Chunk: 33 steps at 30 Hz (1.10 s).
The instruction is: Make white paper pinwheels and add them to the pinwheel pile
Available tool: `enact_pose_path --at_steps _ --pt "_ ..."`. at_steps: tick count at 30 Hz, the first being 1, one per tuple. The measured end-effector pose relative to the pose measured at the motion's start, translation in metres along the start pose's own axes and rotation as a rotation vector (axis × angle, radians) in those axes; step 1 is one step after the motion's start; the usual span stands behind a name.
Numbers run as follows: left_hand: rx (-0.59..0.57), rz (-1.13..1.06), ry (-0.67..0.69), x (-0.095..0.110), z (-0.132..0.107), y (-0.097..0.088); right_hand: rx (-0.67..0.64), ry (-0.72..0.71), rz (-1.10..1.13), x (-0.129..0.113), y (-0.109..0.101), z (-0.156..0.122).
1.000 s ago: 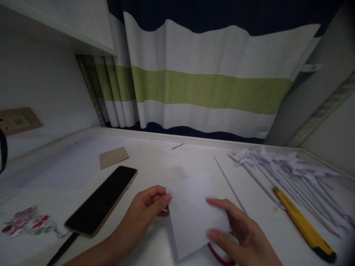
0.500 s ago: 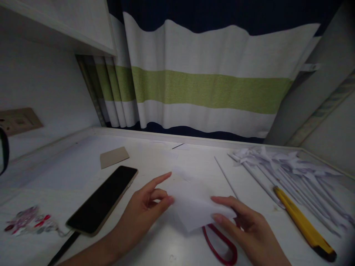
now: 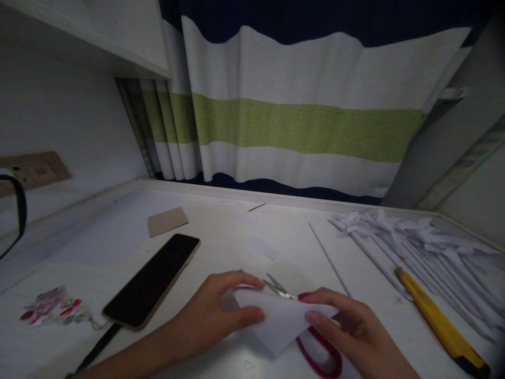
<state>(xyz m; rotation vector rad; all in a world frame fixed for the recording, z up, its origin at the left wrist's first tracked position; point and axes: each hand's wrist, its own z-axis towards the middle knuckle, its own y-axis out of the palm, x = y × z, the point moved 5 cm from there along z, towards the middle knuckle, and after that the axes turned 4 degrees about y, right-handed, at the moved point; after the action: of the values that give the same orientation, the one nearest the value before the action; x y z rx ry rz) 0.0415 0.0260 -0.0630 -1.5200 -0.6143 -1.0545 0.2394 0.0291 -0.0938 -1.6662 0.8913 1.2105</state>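
Note:
A white sheet of paper (image 3: 282, 321), folded over, lies low above the white desk (image 3: 221, 242). My left hand (image 3: 221, 313) pinches its left edge between thumb and fingers. My right hand (image 3: 347, 329) grips its right edge, fingers curled over the top. Red-handled scissors (image 3: 311, 342) lie on the desk under the paper, their metal blades showing just behind it.
A dark phone (image 3: 152, 281) with a cable lies to the left, a brown card (image 3: 168, 221) behind it, and a small pink trinket (image 3: 53, 308) at far left. On the right lie a yellow utility knife (image 3: 442, 323), several white paper pinwheels on sticks (image 3: 410, 237), and a thin white stick (image 3: 329, 258).
The paper was held up flat facing me; both hands have since tipped it down and folded it low over the scissors. The scissor blades now show behind it.

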Motion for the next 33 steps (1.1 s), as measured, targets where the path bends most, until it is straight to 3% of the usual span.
enact_pose_path --at_steps 6,13,16,19,23,26,30,33 --pt "-0.087 -0.266 -0.125 -0.019 0.003 0.014 -0.021 0.033 0.155 0.008 0.002 0.006" --pt "-0.260 -0.375 -0.226 -0.017 -0.008 0.030 0.039 -0.015 -0.079 -0.003 0.006 -0.005" --pt "-0.310 -0.435 -0.277 -0.016 -0.015 0.039 -0.078 0.052 -0.185 -0.001 0.022 -0.009" --pt "-0.319 -0.537 -0.282 -0.017 -0.014 0.043 -0.238 0.130 -0.166 0.004 0.037 -0.011" --pt "-0.236 -0.690 -0.219 -0.019 -0.005 0.040 -0.255 0.205 0.111 0.013 0.040 -0.009" --pt "-0.159 -0.693 -0.224 -0.022 -0.001 0.036 -0.286 0.248 0.267 0.021 0.041 -0.009" --pt "-0.166 -0.654 -0.226 -0.021 -0.003 0.037 -0.407 0.299 0.309 0.022 0.047 -0.014" --pt "-0.183 -0.619 -0.239 -0.020 -0.007 0.040 -0.383 0.328 0.321 0.021 0.050 -0.017"
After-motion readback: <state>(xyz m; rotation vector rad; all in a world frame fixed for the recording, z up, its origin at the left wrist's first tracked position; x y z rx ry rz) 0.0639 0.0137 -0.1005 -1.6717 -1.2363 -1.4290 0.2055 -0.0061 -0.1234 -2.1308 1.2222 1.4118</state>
